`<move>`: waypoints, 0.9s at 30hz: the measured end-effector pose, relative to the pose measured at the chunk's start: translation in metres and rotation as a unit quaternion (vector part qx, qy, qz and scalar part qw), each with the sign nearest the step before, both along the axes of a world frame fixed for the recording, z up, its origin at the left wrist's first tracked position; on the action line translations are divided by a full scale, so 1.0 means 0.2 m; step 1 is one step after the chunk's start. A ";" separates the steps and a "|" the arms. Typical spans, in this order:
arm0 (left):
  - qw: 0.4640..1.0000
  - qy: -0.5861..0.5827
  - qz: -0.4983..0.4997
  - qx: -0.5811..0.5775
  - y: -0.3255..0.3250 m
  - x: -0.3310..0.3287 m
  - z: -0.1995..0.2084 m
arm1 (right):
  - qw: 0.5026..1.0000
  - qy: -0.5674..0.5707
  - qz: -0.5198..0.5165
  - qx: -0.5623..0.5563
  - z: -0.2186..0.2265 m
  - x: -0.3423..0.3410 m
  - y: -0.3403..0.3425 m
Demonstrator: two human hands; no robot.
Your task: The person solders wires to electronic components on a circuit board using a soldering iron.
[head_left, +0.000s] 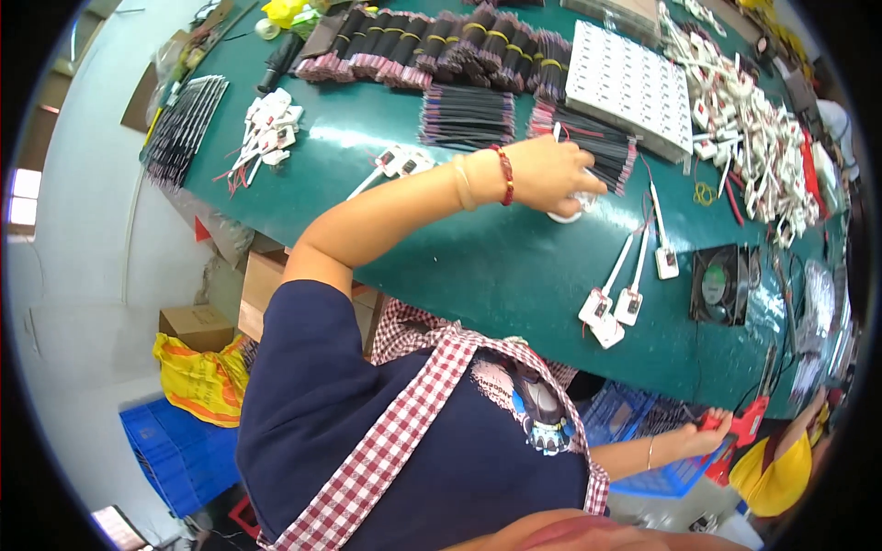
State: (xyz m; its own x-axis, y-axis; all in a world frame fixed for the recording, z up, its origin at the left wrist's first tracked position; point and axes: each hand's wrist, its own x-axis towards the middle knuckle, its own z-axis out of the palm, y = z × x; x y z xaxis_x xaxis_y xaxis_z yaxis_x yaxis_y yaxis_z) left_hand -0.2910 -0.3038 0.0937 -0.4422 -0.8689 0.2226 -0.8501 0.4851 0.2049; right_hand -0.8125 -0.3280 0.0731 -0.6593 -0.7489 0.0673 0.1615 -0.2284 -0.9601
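My left hand (551, 176) reaches over the middle of the green table, fingers curled round a white plastic piece (566, 218) that it mostly hides. My right hand (706, 435) is low at the right, beyond the table's front edge, wrapped round the grip of a red gun-shaped tool (750, 421). Right of my left hand lie several small white square housings (629, 306) with white leads and thin red wires. More such housings (401, 162) lie under my left forearm. Close to my left fingers is a loose bundle of black wires (602, 151) with pinkish ends.
Banded bundles of black wires (450, 41) line the far side, beside a white tray (629, 87) with rows of slots. White parts are heaped (763, 156) at the far right. A black fan (720, 285) stands at the right. Blue crates (179, 450) sit below the table (441, 248).
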 end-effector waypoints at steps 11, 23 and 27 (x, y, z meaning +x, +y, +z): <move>0.999 0.025 -0.030 0.027 0.02 0.09 -0.04 | 0.998 0.000 -0.058 -0.018 0.10 0.04 0.12; 0.996 0.041 0.065 0.042 0.05 -0.05 -0.02 | 0.997 -0.037 -0.044 -0.051 0.10 0.02 0.04; 0.997 -0.030 0.064 0.023 0.14 -0.16 0.08 | 0.997 -0.051 -0.021 -0.045 0.08 -0.01 0.02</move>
